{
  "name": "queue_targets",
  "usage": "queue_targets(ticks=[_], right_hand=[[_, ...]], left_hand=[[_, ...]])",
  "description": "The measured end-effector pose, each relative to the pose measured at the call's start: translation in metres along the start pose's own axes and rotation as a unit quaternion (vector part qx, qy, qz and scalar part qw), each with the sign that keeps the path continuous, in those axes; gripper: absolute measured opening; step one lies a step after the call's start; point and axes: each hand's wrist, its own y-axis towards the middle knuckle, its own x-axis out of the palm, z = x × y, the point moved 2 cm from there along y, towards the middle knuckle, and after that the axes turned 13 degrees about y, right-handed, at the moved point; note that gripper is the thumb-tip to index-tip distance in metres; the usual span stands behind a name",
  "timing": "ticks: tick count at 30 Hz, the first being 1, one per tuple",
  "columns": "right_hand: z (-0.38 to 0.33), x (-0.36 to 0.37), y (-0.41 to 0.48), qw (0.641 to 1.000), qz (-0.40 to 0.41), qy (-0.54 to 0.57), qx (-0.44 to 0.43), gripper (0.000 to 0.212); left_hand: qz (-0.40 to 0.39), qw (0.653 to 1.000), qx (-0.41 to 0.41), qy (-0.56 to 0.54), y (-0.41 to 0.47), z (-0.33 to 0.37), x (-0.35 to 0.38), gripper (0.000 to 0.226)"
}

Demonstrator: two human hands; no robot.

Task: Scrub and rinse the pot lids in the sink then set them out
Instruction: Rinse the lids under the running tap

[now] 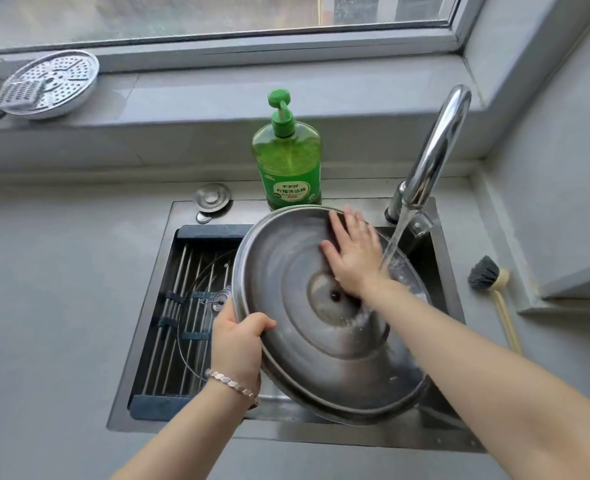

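Observation:
A large steel pot lid (286,271) is tilted over the sink (439,258), inner side facing me. My left hand (238,344) grips its left rim, thumb inside. My right hand (352,254) lies flat with straight fingers on the lid's inner surface near the far rim; something dark shows at the fingertips, too hidden to tell what. Water runs from the faucet (435,147) onto the lid's right side by my wrist. A glass lid (200,296) lies on the roll-up drying rack (172,306) over the sink's left half, partly hidden behind the steel lid.
A green dish soap bottle (288,157) stands behind the sink. A dish brush (491,282) lies on the counter at right. A steel steamer plate with a grater (47,84) sits on the window sill at left. A sink stopper (212,199) rests at the sink's back edge.

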Motion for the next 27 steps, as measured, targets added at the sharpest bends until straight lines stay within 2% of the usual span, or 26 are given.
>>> queue_targets(ticks=[3,6,8,10,12,14,17,20,23,25,27], right_hand=[[0.032,-0.004,-0.022,0.997,-0.024,-0.049,0.057,0.064],[0.045,-0.008,-0.053,0.996,-0.006,0.024,0.089,0.06],[0.054,-0.012,-0.072,0.987,-0.002,0.07,0.147,0.064],[0.07,-0.016,-0.086,0.96,-0.03,0.122,0.249,0.066],[0.088,-0.021,-0.097,0.923,-0.066,0.176,0.337,0.052],[0.101,-0.028,-0.109,0.889,-0.082,0.229,0.389,0.035],[0.113,-0.046,-0.129,0.857,-0.09,0.261,0.436,0.033],[0.114,-0.074,-0.143,0.841,-0.081,0.282,0.455,0.027],[0.104,-0.106,-0.146,0.857,-0.062,0.255,0.444,0.025],[0.093,-0.126,-0.143,0.876,-0.045,0.226,0.424,0.02],[0.08,-0.143,-0.136,0.892,-0.026,0.201,0.404,0.014]], left_hand=[[0.024,0.999,0.015,0.016,0.006,0.002,-0.008,0.036],[0.007,0.999,0.026,0.031,0.007,0.003,-0.005,0.031],[-0.006,0.998,0.023,0.051,0.003,0.003,0.001,0.028],[-0.023,0.997,0.017,0.072,0.002,0.001,0.006,0.03],[-0.056,0.994,-0.005,0.09,0.005,-0.001,0.012,0.029],[-0.086,0.989,-0.053,0.107,0.015,-0.008,0.017,0.026],[-0.114,0.975,-0.125,0.147,0.032,-0.028,0.023,0.018],[-0.139,0.952,-0.155,0.223,0.042,-0.048,0.03,0.017],[-0.184,0.919,-0.19,0.294,0.033,-0.062,0.039,0.013],[-0.214,0.884,-0.185,0.372,0.022,-0.064,0.047,0.009],[-0.246,0.832,-0.128,0.48,0.013,-0.064,0.054,0.004]])
